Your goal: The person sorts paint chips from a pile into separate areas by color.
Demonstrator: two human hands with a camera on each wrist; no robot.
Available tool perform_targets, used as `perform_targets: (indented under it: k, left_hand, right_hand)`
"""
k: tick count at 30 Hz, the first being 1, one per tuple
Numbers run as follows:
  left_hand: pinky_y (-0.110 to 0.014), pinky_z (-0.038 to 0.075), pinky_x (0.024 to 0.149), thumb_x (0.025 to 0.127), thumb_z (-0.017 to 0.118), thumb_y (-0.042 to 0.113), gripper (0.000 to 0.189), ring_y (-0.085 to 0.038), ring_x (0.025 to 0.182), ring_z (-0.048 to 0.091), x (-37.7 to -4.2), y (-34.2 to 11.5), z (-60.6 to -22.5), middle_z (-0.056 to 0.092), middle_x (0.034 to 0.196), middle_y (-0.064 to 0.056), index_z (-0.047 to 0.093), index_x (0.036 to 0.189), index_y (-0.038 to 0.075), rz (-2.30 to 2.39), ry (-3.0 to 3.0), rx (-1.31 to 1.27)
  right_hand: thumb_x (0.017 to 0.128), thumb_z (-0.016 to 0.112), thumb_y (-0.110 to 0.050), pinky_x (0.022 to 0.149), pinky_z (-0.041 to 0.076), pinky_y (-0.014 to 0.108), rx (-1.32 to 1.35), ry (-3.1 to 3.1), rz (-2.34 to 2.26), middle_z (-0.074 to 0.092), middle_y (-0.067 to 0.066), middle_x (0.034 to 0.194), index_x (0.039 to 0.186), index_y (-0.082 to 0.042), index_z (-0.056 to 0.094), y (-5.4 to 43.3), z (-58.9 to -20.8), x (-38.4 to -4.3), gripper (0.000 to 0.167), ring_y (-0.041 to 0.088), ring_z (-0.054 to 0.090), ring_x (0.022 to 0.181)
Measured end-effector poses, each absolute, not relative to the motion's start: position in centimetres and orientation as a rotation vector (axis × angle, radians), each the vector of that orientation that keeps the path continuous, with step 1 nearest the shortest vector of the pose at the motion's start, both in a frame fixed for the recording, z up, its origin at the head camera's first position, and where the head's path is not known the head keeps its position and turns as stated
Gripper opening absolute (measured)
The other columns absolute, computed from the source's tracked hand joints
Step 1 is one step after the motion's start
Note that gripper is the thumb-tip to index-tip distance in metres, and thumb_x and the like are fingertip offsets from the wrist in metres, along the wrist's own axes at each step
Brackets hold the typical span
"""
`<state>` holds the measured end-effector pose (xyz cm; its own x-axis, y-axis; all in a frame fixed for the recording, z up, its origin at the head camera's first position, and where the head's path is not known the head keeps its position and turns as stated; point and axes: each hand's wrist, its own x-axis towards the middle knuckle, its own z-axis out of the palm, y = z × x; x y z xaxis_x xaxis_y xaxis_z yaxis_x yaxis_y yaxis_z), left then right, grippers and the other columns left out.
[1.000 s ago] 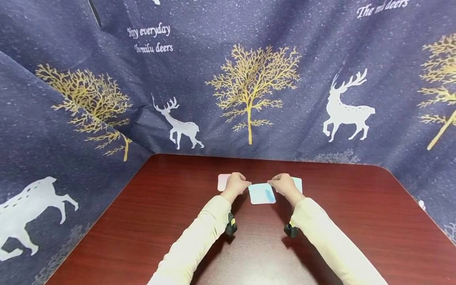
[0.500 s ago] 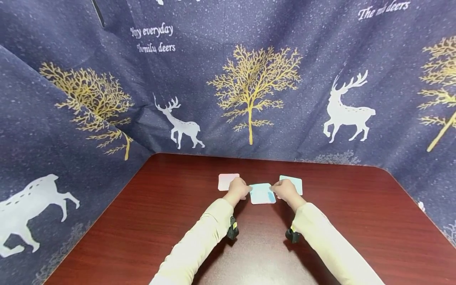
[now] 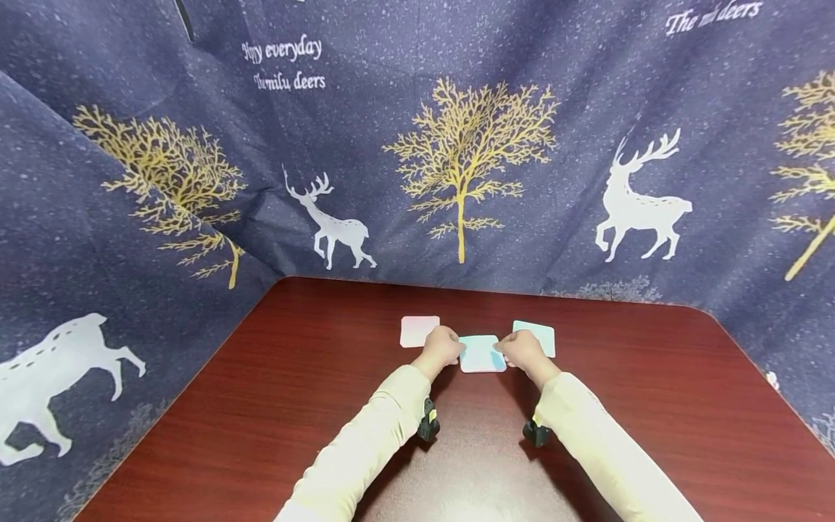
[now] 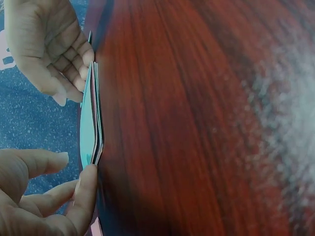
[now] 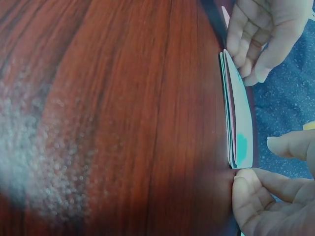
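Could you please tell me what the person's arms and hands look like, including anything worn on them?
The left sleeve and right sleeve are long and pale cream. By each wrist shows a small black device with a yellow mark. The left hand and right hand wear no gloves.

The reddish-brown, wood-grained bench (image 3: 313, 355) had a smooth, glossy finish with a bright, diffuse highlight. The pale-blue, round-cornered square stack (image 3: 483, 357) appeared to be thin, smooth paper or card. The dark-blue printed cloth backdrop (image 3: 391, 43) was matt and creased; the long cream sleeves (image 3: 365, 442) were matt cloth.
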<state>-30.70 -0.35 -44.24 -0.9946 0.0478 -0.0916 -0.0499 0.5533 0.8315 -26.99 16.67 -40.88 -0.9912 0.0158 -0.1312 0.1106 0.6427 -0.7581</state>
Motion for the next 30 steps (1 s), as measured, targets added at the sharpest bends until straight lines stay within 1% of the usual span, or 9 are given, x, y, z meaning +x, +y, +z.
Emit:
perform_targets:
  k: [1, 4, 11, 13, 17, 19, 22, 27, 30]
  left_hand:
    - [-0.025, 0.056, 0.055, 0.080, 0.066, 0.003, 0.020, -0.021, 0.062, 0.069, -29.8, -0.3, -42.9, 0.065, 0.102, -0.018, 0.066, 0.097, -0.007, 1.404, 2.669, -0.038]
    - [-0.024, 0.055, 0.053, 0.080, 0.063, 0.000, 0.018, -0.022, 0.064, 0.069, -28.7, -0.2, -41.7, 0.065, 0.102, -0.019, 0.065, 0.095, -0.009, 1.395, 2.702, -0.030]
    - [-0.023, 0.055, 0.053, 0.079, 0.060, -0.004, 0.022, -0.019, 0.063, 0.065, -28.1, 0.1, -41.0, 0.060, 0.103, -0.021, 0.060, 0.100, -0.012, 1.488, 2.626, -0.083]
    - [-0.024, 0.055, 0.053, 0.078, 0.060, -0.006, 0.020, -0.017, 0.060, 0.063, -28.2, 0.1, -41.1, 0.058, 0.102, -0.020, 0.059, 0.098, -0.012, 1.539, 2.574, -0.118]
    - [-0.024, 0.055, 0.054, 0.078, 0.059, -0.006, 0.007, -0.013, 0.051, 0.055, -28.6, 0.0, -41.4, 0.054, 0.090, -0.015, 0.055, 0.084, -0.008, 1.604, 2.510, -0.180]
    - [-0.024, 0.055, 0.054, 0.079, 0.059, -0.006, 0.006, -0.012, 0.049, 0.052, -28.7, -0.1, -41.5, 0.052, 0.085, -0.013, 0.053, 0.079, -0.006, 1.622, 2.486, -0.199]
    - [-0.024, 0.055, 0.055, 0.079, 0.060, -0.005, 0.007, -0.011, 0.051, 0.052, -28.7, -0.1, -41.6, 0.051, 0.083, -0.011, 0.054, 0.082, -0.006, 1.638, 2.470, -0.215]
    - [-0.025, 0.056, 0.058, 0.080, 0.061, -0.004, 0.015, -0.012, 0.055, 0.054, -28.6, -0.2, -41.5, 0.055, 0.093, -0.013, 0.058, 0.094, -0.009, 1.624, 2.477, -0.206]
    - [-0.022, 0.054, 0.055, 0.082, 0.059, -0.003, 0.005, -0.009, 0.053, 0.049, -28.2, -0.2, -41.3, 0.053, 0.090, -0.010, 0.058, 0.086, -0.004, 1.614, 2.509, -0.170]
  right_hand:
    - [0.088, 0.061, -0.015, 0.056, 0.048, 0.022, 0.100, 2.748, -1.275, 0.061, 0.008, 0.069, 0.096, 0.011, 0.067, 16.7, -40.9, -27.0, 0.028, 0.011, 0.056, 0.058]
    - [0.088, 0.061, -0.014, 0.056, 0.048, 0.023, 0.093, 2.756, -1.271, 0.060, 0.006, 0.068, 0.095, 0.011, 0.067, 16.7, -41.0, -27.1, 0.027, 0.011, 0.055, 0.057]
    - [0.088, 0.061, -0.012, 0.052, 0.046, 0.020, 0.137, 2.717, -1.339, 0.053, 0.001, 0.059, 0.094, 0.012, 0.066, 16.7, -41.1, -27.3, 0.025, 0.008, 0.050, 0.052]
    - [0.088, 0.061, -0.012, 0.053, 0.047, 0.018, 0.158, 2.686, -1.369, 0.054, 0.001, 0.060, 0.098, 0.012, 0.066, 16.6, -41.0, -27.3, 0.026, 0.008, 0.051, 0.054]
    - [0.088, 0.061, -0.014, 0.056, 0.050, 0.018, 0.195, 2.636, -1.412, 0.055, 0.003, 0.068, 0.105, 0.013, 0.064, 16.5, -40.9, -27.4, 0.031, 0.009, 0.052, 0.060]
    - [0.089, 0.061, -0.013, 0.057, 0.050, 0.018, 0.211, 2.615, -1.441, 0.055, 0.004, 0.070, 0.106, 0.013, 0.064, 16.5, -41.0, -27.4, 0.032, 0.009, 0.052, 0.061]
    - [0.088, 0.061, -0.012, 0.056, 0.049, 0.018, 0.236, 2.581, -1.490, 0.056, 0.004, 0.071, 0.106, 0.013, 0.063, 16.6, -41.1, -27.4, 0.031, 0.009, 0.052, 0.060]
    - [0.087, 0.060, -0.009, 0.055, 0.048, 0.018, 0.231, 2.575, -1.500, 0.056, 0.003, 0.071, 0.105, 0.013, 0.064, 16.5, -41.1, -27.2, 0.029, 0.009, 0.051, 0.060]
    - [0.087, 0.060, -0.010, 0.056, 0.049, 0.020, 0.208, 2.608, -1.453, 0.059, 0.005, 0.076, 0.106, 0.011, 0.065, 16.4, -40.9, -27.0, 0.029, 0.011, 0.052, 0.063]
